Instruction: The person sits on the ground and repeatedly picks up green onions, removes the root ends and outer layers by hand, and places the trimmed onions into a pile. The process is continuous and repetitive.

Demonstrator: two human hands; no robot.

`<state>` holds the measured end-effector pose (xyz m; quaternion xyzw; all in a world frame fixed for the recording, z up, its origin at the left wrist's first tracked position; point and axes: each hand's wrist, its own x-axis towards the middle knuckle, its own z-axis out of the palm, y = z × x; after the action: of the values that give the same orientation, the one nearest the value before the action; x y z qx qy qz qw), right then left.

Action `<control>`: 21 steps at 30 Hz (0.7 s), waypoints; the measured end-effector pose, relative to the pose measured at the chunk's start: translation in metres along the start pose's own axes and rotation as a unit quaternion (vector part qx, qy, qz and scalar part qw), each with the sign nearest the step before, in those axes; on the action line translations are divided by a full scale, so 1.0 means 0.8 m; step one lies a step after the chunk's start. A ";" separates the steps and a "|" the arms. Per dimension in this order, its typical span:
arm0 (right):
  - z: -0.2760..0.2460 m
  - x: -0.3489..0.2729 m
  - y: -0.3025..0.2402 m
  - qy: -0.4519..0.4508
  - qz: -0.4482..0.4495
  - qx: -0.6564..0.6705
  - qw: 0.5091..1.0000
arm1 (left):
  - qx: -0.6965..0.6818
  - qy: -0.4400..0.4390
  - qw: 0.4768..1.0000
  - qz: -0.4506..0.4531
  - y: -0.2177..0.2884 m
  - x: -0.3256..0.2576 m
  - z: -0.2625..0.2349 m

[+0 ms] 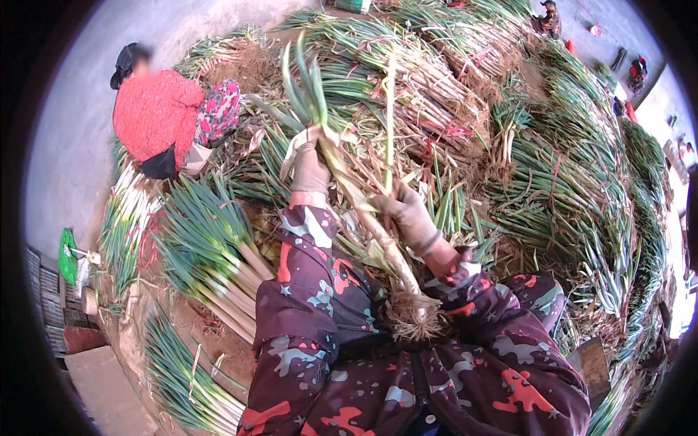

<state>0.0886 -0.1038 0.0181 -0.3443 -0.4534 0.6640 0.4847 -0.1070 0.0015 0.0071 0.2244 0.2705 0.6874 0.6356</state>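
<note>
A large green onion (382, 236) lies slanting across my lap. Its bushy roots (416, 320) point toward me, and its green leaves (309, 87) rise at the far end. My left hand (310, 171), in a pale glove, is closed round the upper stalk, where dry papery skin hangs loose. My right hand (411, 216), also gloved, is closed beside the middle of the stalk. A long yellow-green leaf (390, 120) stands up from its fingers; the fingertips are partly hidden by loose dry leaves.
Left of my lap lies a pile of cleaned green onions (218, 254), with a tied bundle (193, 378) nearer. Heaped unpeeled green onions (567, 174) spread ahead and right. A person in a red top (156, 116) crouches at far left. Flat cardboard (109, 389) lies at lower left.
</note>
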 end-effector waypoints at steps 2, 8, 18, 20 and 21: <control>-0.013 -0.020 0.021 0.012 0.079 0.061 0.995 | -0.076 0.025 0.997 0.002 -0.003 0.043 -0.070; -0.169 -0.089 0.089 0.031 0.190 -0.244 0.951 | -0.030 0.046 0.997 0.054 0.025 0.028 -0.076; -0.111 -0.075 0.110 0.029 -0.073 -0.452 0.889 | -0.144 0.010 0.989 0.039 0.005 0.035 -0.066; -0.067 -0.090 0.111 0.072 -0.016 -0.297 0.952 | -0.158 0.019 0.987 -0.011 0.002 0.022 -0.049; -0.062 -0.098 0.109 0.073 -0.011 -0.293 0.953 | -0.137 0.011 0.991 -0.009 -0.001 0.026 -0.053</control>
<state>0.1274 -0.1760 -0.0793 -0.5134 -0.5951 0.4702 0.4013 -0.1356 0.0183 -0.0260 0.1256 0.1828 0.7148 0.6632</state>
